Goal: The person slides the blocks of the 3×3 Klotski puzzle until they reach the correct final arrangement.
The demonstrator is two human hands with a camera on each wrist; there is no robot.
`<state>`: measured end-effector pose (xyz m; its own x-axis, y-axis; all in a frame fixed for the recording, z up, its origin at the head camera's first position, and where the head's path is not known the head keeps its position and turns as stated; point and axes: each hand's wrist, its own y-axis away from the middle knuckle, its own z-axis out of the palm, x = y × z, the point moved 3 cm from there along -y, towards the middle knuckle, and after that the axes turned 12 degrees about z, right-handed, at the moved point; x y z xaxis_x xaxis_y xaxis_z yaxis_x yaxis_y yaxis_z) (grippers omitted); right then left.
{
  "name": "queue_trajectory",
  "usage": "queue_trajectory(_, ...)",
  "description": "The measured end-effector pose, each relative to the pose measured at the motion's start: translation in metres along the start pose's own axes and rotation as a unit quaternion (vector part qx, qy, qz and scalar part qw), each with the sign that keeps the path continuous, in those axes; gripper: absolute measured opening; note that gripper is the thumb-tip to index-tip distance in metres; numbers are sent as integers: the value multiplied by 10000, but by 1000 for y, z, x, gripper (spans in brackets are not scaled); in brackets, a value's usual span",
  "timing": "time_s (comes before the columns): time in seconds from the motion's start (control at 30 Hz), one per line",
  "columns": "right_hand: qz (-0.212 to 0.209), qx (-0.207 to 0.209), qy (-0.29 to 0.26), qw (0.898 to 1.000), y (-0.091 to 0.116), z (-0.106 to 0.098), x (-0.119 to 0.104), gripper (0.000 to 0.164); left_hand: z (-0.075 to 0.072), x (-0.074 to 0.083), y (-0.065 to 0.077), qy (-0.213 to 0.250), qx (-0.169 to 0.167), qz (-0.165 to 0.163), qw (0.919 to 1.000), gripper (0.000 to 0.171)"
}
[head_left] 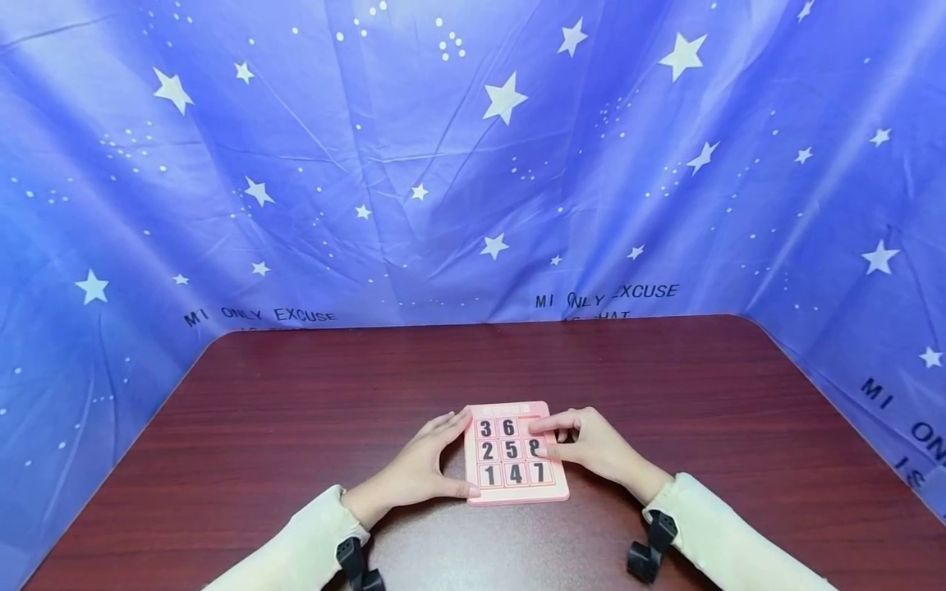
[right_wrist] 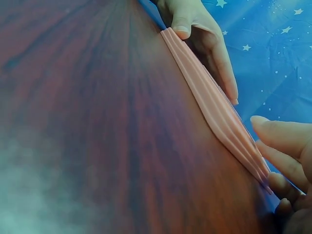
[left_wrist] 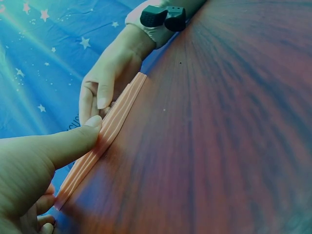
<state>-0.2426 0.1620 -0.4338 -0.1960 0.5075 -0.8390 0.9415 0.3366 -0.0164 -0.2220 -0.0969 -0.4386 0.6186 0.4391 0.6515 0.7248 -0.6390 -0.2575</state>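
Observation:
A pink number slide puzzle [head_left: 514, 490] lies flat on the table, its black-numbered tiles in a three-by-three frame with a gap at the top right. My left hand [head_left: 417, 468] holds the puzzle's left side, thumb on the lower left corner and fingers by the upper left. From the right, my right hand [head_left: 594, 443] reaches over the puzzle: the index fingertip is at the gap, and the thumb partly covers the 8 tile. Both wrist views show the puzzle's ridged pink edge [left_wrist: 114, 117], with the left thumb [left_wrist: 73, 144] on it in the left one.
The dark red wooden table [head_left: 332, 377] has rounded far corners. Behind it and along both sides hangs a blue curtain [head_left: 414, 123] with white stars and lettering. A black camera [head_left: 650, 548] sits on the right wrist, another [head_left: 358, 566] on the left.

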Motion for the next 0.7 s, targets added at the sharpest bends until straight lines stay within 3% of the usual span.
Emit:
queue_trajectory(0.2, -256, -97, 79, 9996, 4, 0, 1, 28, 1, 0, 1, 13, -5, -44, 10000, 102)
queue_trajectory(0.7, -278, 87, 316, 9991, 2, 0, 3, 25, 0, -2, -1, 36, -39, -63, 10000, 101)
